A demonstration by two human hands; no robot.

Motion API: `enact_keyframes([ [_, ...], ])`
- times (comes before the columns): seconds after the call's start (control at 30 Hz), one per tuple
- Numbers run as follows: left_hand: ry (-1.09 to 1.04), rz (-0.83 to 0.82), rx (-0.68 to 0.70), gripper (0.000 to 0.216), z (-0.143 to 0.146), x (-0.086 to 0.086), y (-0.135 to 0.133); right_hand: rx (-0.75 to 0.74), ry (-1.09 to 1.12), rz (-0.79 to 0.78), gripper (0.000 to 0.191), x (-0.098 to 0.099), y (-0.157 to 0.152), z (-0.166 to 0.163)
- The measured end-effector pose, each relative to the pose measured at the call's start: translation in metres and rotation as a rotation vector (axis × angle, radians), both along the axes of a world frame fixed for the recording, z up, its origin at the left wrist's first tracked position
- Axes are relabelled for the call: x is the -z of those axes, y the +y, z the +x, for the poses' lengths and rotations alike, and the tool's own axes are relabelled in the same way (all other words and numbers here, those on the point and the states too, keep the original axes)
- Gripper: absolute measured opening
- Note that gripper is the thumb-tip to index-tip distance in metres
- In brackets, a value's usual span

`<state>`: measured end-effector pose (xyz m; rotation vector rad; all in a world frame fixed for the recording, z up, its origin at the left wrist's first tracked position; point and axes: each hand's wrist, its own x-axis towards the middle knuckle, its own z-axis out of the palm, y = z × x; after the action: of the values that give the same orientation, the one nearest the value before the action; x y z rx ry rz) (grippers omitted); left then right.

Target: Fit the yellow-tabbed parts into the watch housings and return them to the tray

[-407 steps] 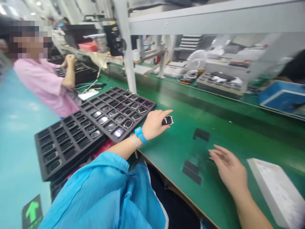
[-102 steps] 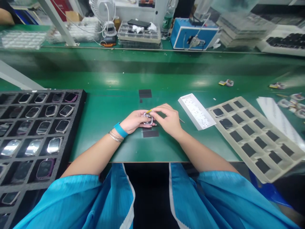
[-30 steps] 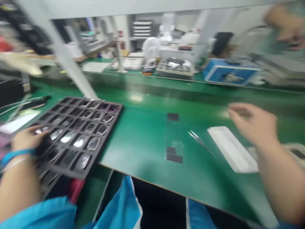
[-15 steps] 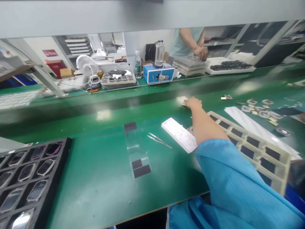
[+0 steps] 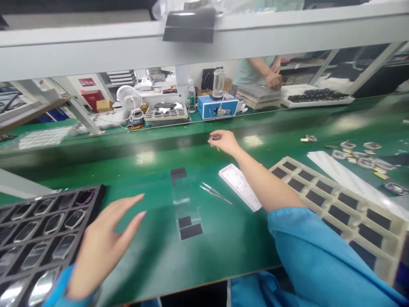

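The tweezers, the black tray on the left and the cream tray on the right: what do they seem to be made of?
Tweezers: most likely bare metal, smooth and silvery, with a bright glint along the thin legs.
Black tray: perhaps foam, going by its thick, dull, matte walls; plastic remains possible.
Cream tray: probably moulded plastic, with rounded dividers and a soft sheen.

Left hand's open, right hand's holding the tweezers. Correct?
Not the tweezers: the head view shows them lying on the bench. The right hand holds a small part. The left hand is open, as you say.
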<state>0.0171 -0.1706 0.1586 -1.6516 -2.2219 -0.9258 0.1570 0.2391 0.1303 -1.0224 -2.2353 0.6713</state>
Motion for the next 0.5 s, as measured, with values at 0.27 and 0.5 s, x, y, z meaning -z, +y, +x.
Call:
enact_keyframes([
  [0.27,-0.946,0.106,0.435,0.064,0.021,0.065,0.107,-0.518,0.514,-0.248,0.027,0.018,-0.175,0.009],
  [0.5,-1.319,0.102,0.540,0.061,0.014,0.081,0.091,-0.406,0.557,-0.153,0.022,0.043,-0.218,0.026],
])
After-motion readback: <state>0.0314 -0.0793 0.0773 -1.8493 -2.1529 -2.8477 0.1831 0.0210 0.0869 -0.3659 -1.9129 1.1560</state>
